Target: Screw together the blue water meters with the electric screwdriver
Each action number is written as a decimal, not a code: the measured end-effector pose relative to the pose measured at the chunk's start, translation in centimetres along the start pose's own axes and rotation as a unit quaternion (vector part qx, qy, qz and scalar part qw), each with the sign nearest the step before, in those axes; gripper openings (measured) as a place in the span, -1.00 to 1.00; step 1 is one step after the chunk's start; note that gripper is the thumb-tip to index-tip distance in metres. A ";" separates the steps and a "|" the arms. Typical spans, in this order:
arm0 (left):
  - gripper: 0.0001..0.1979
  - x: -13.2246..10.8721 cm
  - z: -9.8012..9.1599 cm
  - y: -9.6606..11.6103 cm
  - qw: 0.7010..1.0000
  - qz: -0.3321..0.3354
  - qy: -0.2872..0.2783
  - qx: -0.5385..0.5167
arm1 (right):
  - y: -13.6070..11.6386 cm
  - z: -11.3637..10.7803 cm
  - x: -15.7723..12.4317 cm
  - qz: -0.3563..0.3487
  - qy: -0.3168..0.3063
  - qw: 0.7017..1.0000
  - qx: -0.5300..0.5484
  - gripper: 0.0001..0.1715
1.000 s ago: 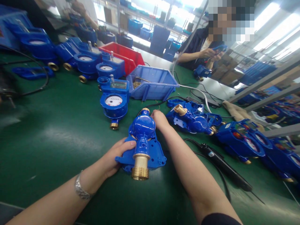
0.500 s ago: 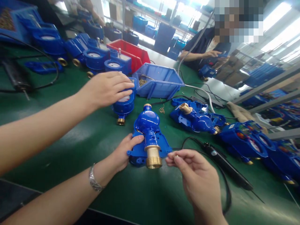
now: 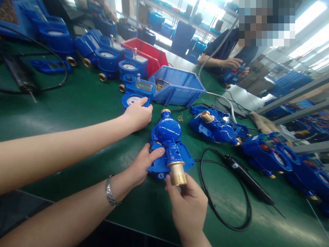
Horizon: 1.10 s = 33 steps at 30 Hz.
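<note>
A blue water meter (image 3: 168, 128) lies face down on the bench, its brass threaded end (image 3: 178, 175) towards me. My left hand (image 3: 144, 163), wrist in a silver bracelet, grips the left side of its blue housing, thumb on top. My right hand (image 3: 189, 202) is closed at the near end, around and below the brass thread; its fingers are partly hidden, and anything pinched there is too small to make out. Another person's hand (image 3: 140, 115) reaches in from the left, touching a second water meter (image 3: 132, 99) that lies dial up.
Small brass screws (image 3: 180, 118) lie loose beyond the meter, near a blue bin (image 3: 180, 89) and a red bin (image 3: 146, 51). At right are a corded electric screwdriver (image 3: 249, 180), an overturned meter (image 3: 218, 127) and several more meters (image 3: 267, 154). A co-worker (image 3: 226, 58) works across the bench.
My right hand has moved left from beside the housing to under the brass end. The other person's hand has shifted right and down, with its meter standing more exposed.
</note>
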<state>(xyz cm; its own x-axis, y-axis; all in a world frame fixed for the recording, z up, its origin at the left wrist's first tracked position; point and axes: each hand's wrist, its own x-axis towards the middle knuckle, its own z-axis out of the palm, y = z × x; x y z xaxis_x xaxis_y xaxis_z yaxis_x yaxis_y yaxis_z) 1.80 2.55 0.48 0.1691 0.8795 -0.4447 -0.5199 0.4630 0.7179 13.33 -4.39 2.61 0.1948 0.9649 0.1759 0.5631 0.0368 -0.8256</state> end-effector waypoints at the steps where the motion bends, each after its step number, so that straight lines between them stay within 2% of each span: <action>1: -0.52 0.0 0.0 0.0 1.000 0.000 -0.001 0.001 | -0.1 -0.1 0.0 0.014 -0.009 1.000 -0.011 -0.81; 7: -0.50 0.0 0.0 0.0 1.000 0.000 -0.013 -0.002 | -1.6 -0.7 0.8 0.120 -0.069 0.990 0.001 -0.82; 13: -0.53 -0.1 0.0 0.1 1.000 -0.006 -0.009 -0.001 | -1.4 -0.3 0.6 0.134 -0.086 0.986 0.040 -0.83; 16: -0.55 -0.1 0.0 0.2 1.000 -0.016 -0.013 -0.002 | -0.8 -1.0 0.4 0.118 -0.104 0.985 0.071 -0.84; 18: -0.56 -0.1 -0.1 0.3 1.000 -0.025 -0.016 -0.010 | 0.0 -2.7 1.0 0.090 -0.070 0.993 0.024 -0.76; 20: -0.58 -0.1 -0.2 0.5 0.999 -0.039 -0.017 -0.017 | 1.5 -5.4 2.4 0.082 0.004 0.989 -0.120 -0.70; 21: -0.59 -0.1 -0.3 0.6 0.998 -0.049 -0.021 -0.017 | 2.5 -7.0 3.4 0.093 0.043 0.972 -0.214 -0.69; 22: -0.61 -0.1 -0.3 0.7 0.998 -0.060 -0.032 -0.014 | 3.7 -8.7 4.5 0.120 0.057 0.934 -0.332 -0.69; 23: -0.62 -0.1 -0.4 0.8 0.996 -0.070 -0.047 -0.008 | 4.9 -10.4 5.5 0.140 0.068 0.912 -0.379 -0.67; 26: -0.65 -0.3 -0.5 0.8 0.990 -0.098 -0.096 0.011 | 8.9 -14.8 8.1 0.189 0.068 0.863 -0.463 -0.47; 28: -0.66 -0.3 -0.6 0.8 0.986 -0.116 -0.121 0.024 | 11.4 -16.6 9.0 0.213 0.042 0.847 -0.486 -0.38; 31: -0.67 -0.3 -0.6 0.8 0.980 -0.131 -0.147 0.037 | 14.2 -18.2 9.2 0.223 0.008 0.847 -0.483 -0.33; 33: -0.68 -0.2 -0.6 0.9 0.978 -0.134 -0.151 0.043 | 15.0 -18.9 8.8 0.213 0.012 0.857 -0.469 -0.36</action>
<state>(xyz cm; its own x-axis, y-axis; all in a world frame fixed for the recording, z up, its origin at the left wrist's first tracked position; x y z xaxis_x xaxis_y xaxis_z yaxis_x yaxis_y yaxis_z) 0.78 2.66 0.85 0.5363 0.7110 -0.4548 -0.3516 0.6781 0.6454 38.64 -0.29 1.90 0.5528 0.8332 -0.0146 0.8328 -0.5530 -0.0255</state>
